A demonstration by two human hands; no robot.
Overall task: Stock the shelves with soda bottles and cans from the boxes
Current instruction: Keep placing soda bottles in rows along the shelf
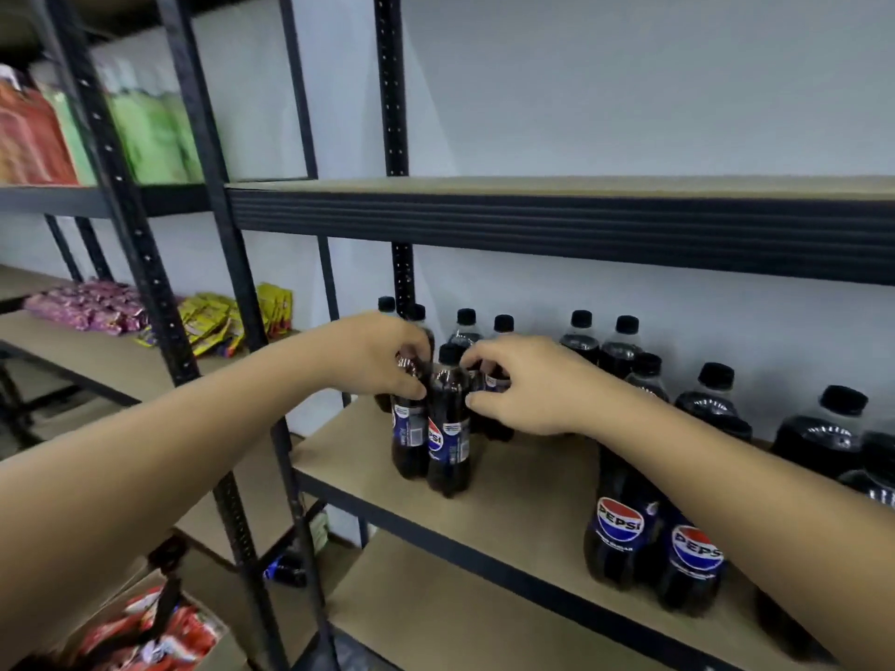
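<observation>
1. The left small bottle (pixel 408 431) of Pepsi stands on the middle shelf board (pixel 523 491), near its left end. The left hand (pixel 382 353) has its fingers curled round the neck and shoulder of this bottle.
2. The front small bottle (pixel 448 443) stands upright, touching the left one. It is between the two hands, and its black cap is free.
3. The right hand (pixel 528 385) has its fingers and thumb curled round the rear small bottle (pixel 496 382), which stands just behind the front one.
4. A row of small bottles (pixel 581 331) with black caps stands along the back of the same board, close to the wall.
5. Large Pepsi bottles (pixel 620 525) stand at the right part of the board, partly hidden under the right forearm.
6. The board is light brown with a black metal edge. The upper shelf (pixel 581 220) and the lower shelf (pixel 436 607) are made in the same way.
7. Black uprights (pixel 213 186) with holes carry the shelves, and behind them is a pale grey wall (pixel 629 89).
8. The rack on the left holds pink packets (pixel 87 305), yellow packets (pixel 218 322) and, higher up, blurred green bottles (pixel 150 133).
9. A cardboard box (pixel 160 632) with red packets is at the bottom left.
</observation>
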